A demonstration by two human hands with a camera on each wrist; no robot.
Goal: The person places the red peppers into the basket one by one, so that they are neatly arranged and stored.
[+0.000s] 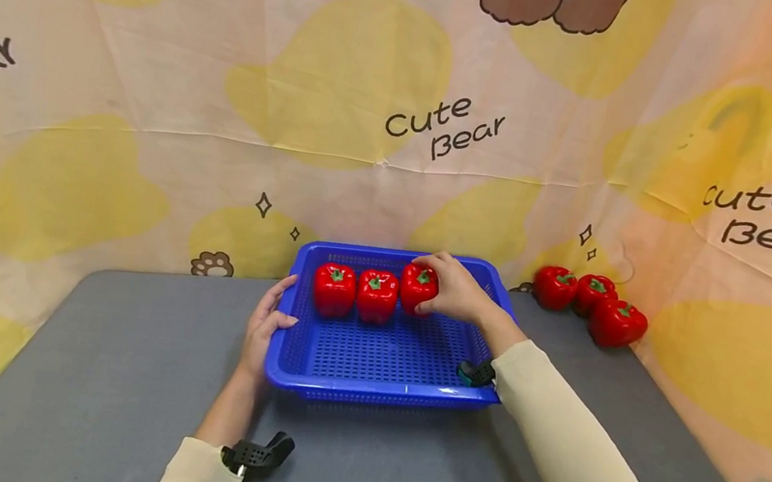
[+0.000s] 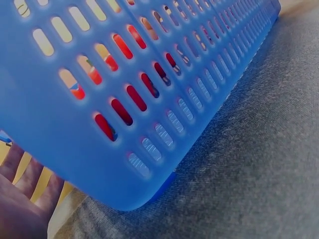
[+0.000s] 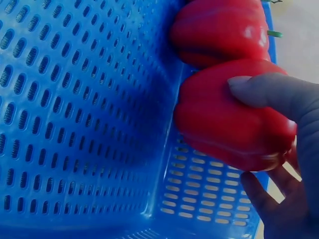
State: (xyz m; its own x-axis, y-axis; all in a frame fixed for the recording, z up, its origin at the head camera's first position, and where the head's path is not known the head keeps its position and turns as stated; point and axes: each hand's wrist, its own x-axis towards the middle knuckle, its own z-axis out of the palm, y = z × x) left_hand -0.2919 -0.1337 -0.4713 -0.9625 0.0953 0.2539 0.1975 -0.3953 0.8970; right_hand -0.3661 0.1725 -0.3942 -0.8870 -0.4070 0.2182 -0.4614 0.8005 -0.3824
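Observation:
A blue plastic basket [image 1: 379,392] with slotted walls sits on the grey table. Inside it, along the far wall, stand a left red bell pepper [image 1: 334,291], a middle one [image 1: 376,297] and a right one [image 1: 416,288], all with green stems up. My right hand [image 1: 456,290] grips the right bell pepper, thumb on its near side and fingers round the far side; in the right wrist view that bell pepper [image 3: 229,114] lies against its neighbour. At the basket's left rim, my left hand [image 1: 264,328] holds on, thumb over the edge and fingers along the outside.
Three more red bell peppers [image 1: 596,297] lie together at the table's back right corner, by the cloth wall. Patterned cloth [image 1: 346,104] hangs behind and to the right. Black straps [image 1: 258,454] circle both wrists.

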